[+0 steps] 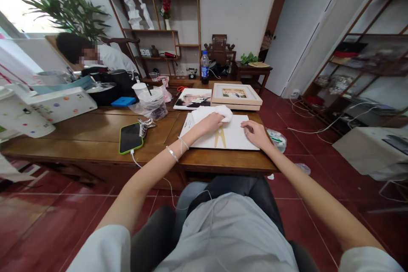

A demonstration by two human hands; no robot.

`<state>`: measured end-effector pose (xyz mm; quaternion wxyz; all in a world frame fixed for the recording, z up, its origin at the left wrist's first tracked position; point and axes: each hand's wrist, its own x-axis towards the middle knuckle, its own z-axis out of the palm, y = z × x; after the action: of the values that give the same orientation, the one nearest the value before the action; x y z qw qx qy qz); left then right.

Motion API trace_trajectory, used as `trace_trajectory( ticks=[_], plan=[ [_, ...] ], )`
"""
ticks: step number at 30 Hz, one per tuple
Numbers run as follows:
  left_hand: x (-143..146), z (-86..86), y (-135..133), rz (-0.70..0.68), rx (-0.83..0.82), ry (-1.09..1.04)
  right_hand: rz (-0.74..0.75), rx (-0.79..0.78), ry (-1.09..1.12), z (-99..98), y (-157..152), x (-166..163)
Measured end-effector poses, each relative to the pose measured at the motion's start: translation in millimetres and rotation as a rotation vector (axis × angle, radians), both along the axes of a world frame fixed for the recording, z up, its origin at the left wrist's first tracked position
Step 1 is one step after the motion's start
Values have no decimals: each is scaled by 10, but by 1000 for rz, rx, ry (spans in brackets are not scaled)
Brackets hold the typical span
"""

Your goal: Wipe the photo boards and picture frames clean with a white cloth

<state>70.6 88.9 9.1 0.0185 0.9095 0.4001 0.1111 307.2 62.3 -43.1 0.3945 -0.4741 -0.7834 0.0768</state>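
Observation:
My left hand (208, 124) is closed on a white cloth (213, 113) and presses it on a flat white board (234, 138) lying on the wooden table (95, 134). The board bears a small gold figure (219, 137). My right hand (256, 134) rests on the board's right part, fingers curled down against it, holding nothing I can see. Behind the board stands a light wooden picture frame (236, 94) on a second frame, and a printed photo (193, 99) lies left of it.
A phone in a green case (130, 137) with a cable lies left of the board, beside a metal clip (145, 126). Plastic cups (152, 101), a blue bottle (204, 67) and boxes (60, 104) crowd the table. Another person (95, 56) sits at far left. Cables trail on the red floor.

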Motion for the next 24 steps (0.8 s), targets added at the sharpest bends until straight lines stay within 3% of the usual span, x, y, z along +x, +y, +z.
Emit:
trace_trajectory(
  ticks=[6,9,12,18,21,24],
  plan=[
    [-430,10,-241,132,-26,-4,-8,-6,17,21,-21,-18],
    [-495,47,-284,152,-33,11,-4,-5,30,32,-30,-22],
    [-355,13,-239,124,-16,-19,-4,1,31,26,-25,-17],
    [207,-96,-138,98,44,49,-3,7,-5,5,-5,-5],
    [357,-84,-231,66,62,82,1,6,-17,12,-4,-6],
    [357,-53,-496,-11,75,145,4,5,-13,22,-5,-8]
  ],
)
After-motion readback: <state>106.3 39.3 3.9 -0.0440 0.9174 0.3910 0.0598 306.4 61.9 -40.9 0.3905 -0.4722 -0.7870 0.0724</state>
